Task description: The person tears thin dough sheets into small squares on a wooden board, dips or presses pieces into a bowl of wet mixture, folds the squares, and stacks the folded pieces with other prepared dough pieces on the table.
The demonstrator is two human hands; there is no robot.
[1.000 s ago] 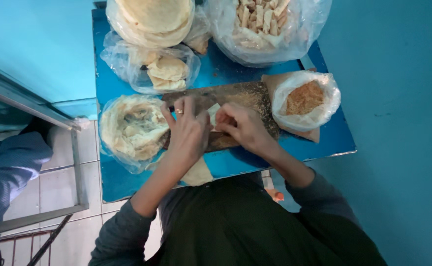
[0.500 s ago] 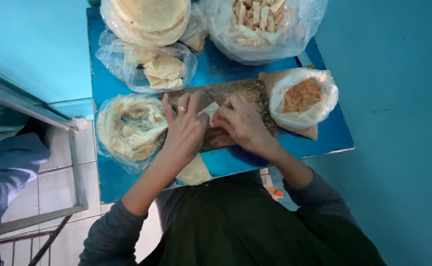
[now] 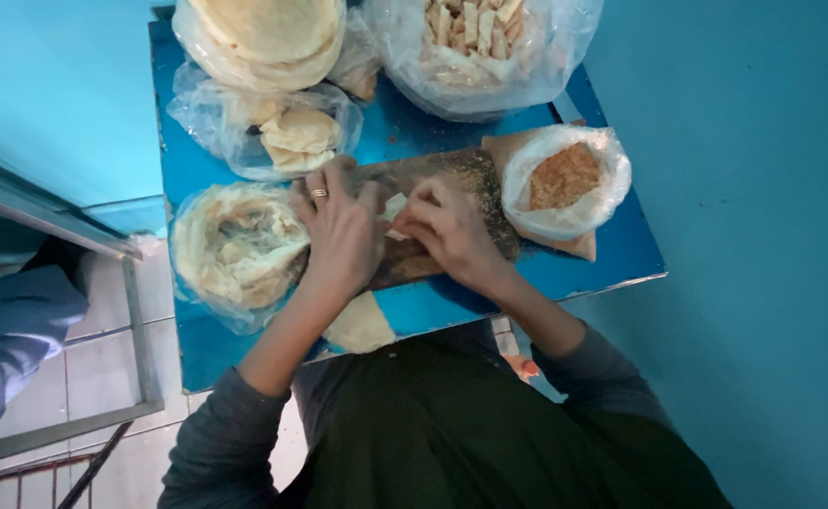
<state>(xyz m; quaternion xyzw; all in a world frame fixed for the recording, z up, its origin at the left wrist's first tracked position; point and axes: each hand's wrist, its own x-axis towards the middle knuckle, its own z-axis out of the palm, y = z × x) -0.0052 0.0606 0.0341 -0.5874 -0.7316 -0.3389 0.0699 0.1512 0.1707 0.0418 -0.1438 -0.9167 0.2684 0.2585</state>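
My left hand (image 3: 340, 231), with a ring on one finger, and my right hand (image 3: 447, 231) press together on a small pale piece of dough (image 3: 395, 207) lying on a dark wooden board (image 3: 461, 179). Both hands cover most of the piece; only a pale corner shows between them. The board lies across a small blue table (image 3: 612, 264). A bag of brown crumbs (image 3: 565, 179) sits at the board's right end.
A bag of thin flat dough sheets (image 3: 235, 245) lies left of my hands. Bags of folded dough (image 3: 291, 132), round flatbreads (image 3: 263, 38) and cut strips (image 3: 475, 38) stand behind. A pale dough piece (image 3: 362, 325) hangs at the table's near edge. A person's blue sleeve (image 3: 8, 330) is at left.
Both hands have stayed on the dough piece on the board, with small shifts of the fingers. The view has drifted slightly.
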